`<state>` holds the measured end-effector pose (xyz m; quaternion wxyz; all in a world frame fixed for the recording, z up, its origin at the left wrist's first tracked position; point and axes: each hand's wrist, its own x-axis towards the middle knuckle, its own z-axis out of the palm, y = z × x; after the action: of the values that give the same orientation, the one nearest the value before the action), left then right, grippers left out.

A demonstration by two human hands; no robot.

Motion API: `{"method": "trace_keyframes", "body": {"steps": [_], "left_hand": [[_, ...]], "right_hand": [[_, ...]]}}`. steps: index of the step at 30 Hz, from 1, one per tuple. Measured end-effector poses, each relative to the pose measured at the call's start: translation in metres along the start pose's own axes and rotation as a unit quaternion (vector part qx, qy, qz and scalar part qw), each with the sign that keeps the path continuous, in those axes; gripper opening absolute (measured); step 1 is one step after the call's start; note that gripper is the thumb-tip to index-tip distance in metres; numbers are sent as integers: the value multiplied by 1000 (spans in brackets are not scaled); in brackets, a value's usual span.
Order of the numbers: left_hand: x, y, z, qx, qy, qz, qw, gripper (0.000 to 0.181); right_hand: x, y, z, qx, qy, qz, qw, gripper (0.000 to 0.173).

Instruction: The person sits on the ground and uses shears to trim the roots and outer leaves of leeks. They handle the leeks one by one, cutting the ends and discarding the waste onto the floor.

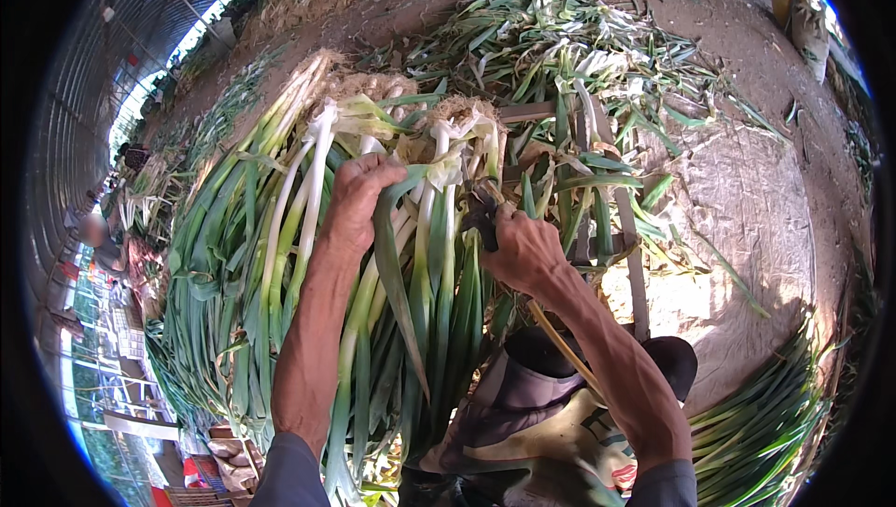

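Observation:
A large pile of green onions [224,283] lies before me, roots towards the far side and green leaves towards me. My left hand [360,199] pinches a broad green leaf [392,248] that hangs down over the pile. To its right, my right hand [525,244] is closed round a dark tool [483,216], perhaps a cutter, whose exact kind I cannot tell. Near the tool stand white stalks with brown hairy roots [458,111] and pale peeled skin. A white stalk [320,164] lies on the pile to the left of my left hand.
Stripped leaves [546,52] are heaped beyond the pile. Right of my right hand is a metal frame [630,248] with leaves over it. A pale sheet [749,206] covers ground at right, with more green onions [763,423] at its near edge. A person [105,248] is far left.

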<state>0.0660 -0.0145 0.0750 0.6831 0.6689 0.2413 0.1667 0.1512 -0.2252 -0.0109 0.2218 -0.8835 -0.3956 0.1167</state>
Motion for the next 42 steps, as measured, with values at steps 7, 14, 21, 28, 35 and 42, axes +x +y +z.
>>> {"method": "trace_keyframes", "body": {"steps": [7,14,21,28,35,42], "left_hand": [[15,6,-7,-45,3,-1,999,11],[30,39,-1,-183,-56,-11,981,8],[53,102,15,-203,-41,57,977,22],[79,132,-7,-272,-121,20,954,15],[67,138,-25,-273,-148,26,950,13],[59,136,-29,-266,-141,47,952,13]], "right_hand": [[17,-5,-7,1,-14,5,1000,64],[4,1,-16,-5,3,13,1000,70],[-33,5,-17,-13,3,-37,999,68],[-97,0,-39,30,-76,-79,993,69],[-124,-4,-70,118,-107,-145,976,49],[-127,-18,-90,80,-271,-127,951,43]]}}
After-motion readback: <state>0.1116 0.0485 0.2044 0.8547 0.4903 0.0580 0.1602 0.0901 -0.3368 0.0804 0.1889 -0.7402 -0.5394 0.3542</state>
